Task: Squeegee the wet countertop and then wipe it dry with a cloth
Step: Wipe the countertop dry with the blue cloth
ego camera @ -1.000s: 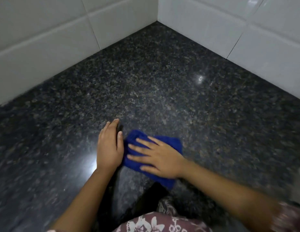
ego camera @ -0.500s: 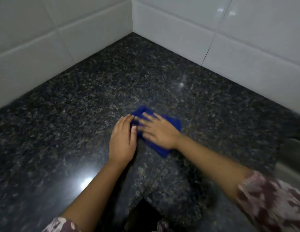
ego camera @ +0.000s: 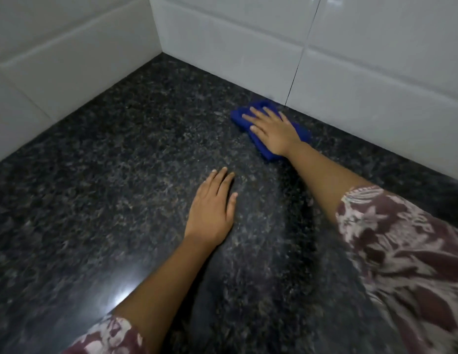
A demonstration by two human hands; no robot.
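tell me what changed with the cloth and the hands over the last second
The right hand slid the blue cloth away from the left hand, forward and to the right, up to the foot of the white tiled wall. The hands were side by side; now they are well apart. Unchanged: the right hand presses flat on the cloth, the left rests flat on the countertop; nothing was picked up or released.
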